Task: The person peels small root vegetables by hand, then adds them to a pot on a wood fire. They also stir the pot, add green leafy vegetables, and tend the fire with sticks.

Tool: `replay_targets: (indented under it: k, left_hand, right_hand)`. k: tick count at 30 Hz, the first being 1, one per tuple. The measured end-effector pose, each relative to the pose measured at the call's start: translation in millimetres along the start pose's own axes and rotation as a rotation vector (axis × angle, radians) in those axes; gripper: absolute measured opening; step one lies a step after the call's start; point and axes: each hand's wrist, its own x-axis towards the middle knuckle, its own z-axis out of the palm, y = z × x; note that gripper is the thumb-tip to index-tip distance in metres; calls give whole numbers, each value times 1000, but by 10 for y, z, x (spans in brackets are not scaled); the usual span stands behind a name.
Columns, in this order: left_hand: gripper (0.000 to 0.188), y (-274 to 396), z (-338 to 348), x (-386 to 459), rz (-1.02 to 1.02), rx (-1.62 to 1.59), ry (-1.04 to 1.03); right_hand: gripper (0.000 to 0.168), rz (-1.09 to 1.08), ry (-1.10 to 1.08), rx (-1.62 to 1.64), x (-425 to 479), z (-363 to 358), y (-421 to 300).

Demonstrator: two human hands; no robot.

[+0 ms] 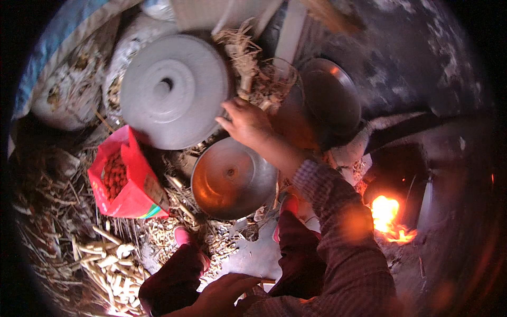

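My right hand [246,121] reaches forward with its thumb and index finger apart, beside the right edge of a large round grey metal lid [156,123] with a knob. Whether the fingertips touch that rim is hard to see. Below the hand, a deep metal pot [225,194] stands tilted, its inside glowing with orange reflections. My left hand [223,291] hangs low over my lap near a stool edge, partly hidden. To the left, a red bag [144,186] gapes around many small reddish-brown pieces, perhaps nuts.
Flames [384,218] burn at the stove mouth, close to my right sleeve. A dark metal pan [332,95] leans at the back right. Pale sticks or cobs [117,273] are heaped at lower left among twigs. White sacks [71,95] stand at far left.
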Motion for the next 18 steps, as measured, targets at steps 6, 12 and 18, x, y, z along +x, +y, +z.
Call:
replay_targets:
  k: [6,12,18]
  left_hand:
    - [29,86,59,241,-42,66,16]
    - [33,-61,132,576,-19,86,-19]
    - [31,-253,175,797,-284,161,-6]
  right_hand:
    - [23,527,209,100,-1011,-482,1593]
    - [36,830,455,110,-2756,-1397,4293]
    - [39,996,101,-640,-2720,-1607,4469]
